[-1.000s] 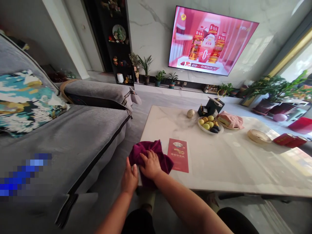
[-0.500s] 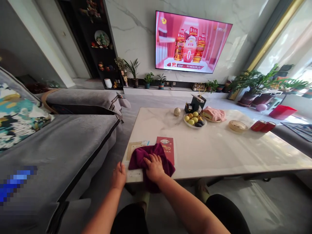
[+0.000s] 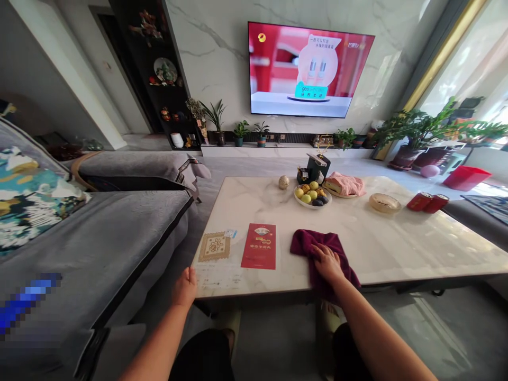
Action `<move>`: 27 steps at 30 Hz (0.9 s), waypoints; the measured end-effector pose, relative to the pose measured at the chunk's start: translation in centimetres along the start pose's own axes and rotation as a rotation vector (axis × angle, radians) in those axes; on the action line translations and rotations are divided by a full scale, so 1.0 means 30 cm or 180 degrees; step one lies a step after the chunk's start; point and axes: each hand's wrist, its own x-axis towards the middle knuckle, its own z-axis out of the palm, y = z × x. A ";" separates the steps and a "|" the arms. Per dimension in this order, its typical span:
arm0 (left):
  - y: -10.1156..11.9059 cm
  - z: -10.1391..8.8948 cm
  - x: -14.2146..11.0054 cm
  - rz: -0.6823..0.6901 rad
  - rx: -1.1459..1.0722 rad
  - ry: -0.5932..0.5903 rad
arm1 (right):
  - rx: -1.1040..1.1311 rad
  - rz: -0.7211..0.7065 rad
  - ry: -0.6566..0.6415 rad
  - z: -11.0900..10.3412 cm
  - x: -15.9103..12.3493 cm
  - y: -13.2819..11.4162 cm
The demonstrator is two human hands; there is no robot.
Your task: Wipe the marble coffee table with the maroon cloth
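Note:
My right hand [image 3: 328, 263] presses down on a crumpled purple cloth [image 3: 307, 242] near the front edge of the marble-look table [image 3: 270, 203], fingers bent into the fabric. Part of the cloth hangs over that edge. My left hand [image 3: 186, 287] is closed at the table's front left corner, thumb up; its fingertips are partly hidden. Between the hands lie a red booklet [image 3: 260, 247] and a tan scalloped square mat [image 3: 214, 247] with a small blue-and-white packet [image 3: 230, 233] at its upper corner. Wet-looking marks show on the tabletop in front of them.
Farther back on the table stand a fruit plate [image 3: 311, 205], a small round ornament [image 3: 283, 182], a dark box [image 3: 317, 168], a pink cloth [image 3: 344, 184], a round clear container [image 3: 384, 203] and red cans [image 3: 419, 201]. A grey sofa [image 3: 130, 227] flanks the left side.
My right hand and the purple cloth have slid right, off the booklet and mat, which are now uncovered. My left hand stays at the table corner. The television picture differs.

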 end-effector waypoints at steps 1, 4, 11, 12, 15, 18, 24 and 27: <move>0.001 -0.001 -0.001 -0.0009 0.0011 -0.0019 | -0.0020 0.0019 0.0040 -0.007 0.002 0.052; 0.000 -0.001 -0.001 -0.0056 -0.0002 -0.0034 | -0.0052 0.0058 0.0178 -0.013 0.002 0.181; -0.018 0.015 0.015 -0.0194 -0.0334 0.0043 | -0.0052 -0.0278 0.0452 0.046 -0.007 0.147; -0.021 0.018 0.017 -0.0205 -0.0408 0.0066 | -0.0023 -0.0453 0.0404 0.057 -0.009 0.102; -0.027 0.028 0.020 -0.0227 -0.0645 0.0127 | 0.0089 -0.0972 0.0220 0.088 -0.020 -0.061; -0.034 0.037 0.017 -0.0263 -0.0885 0.0115 | 0.0246 -0.1494 -0.0011 0.115 -0.035 -0.242; -0.044 0.045 0.015 -0.0377 -0.1404 0.0004 | 0.0401 -0.2382 -0.0643 0.193 -0.084 -0.679; -0.061 0.036 0.020 -0.0440 -0.1740 -0.0006 | 0.0450 -0.2654 -0.0992 0.250 -0.123 -0.917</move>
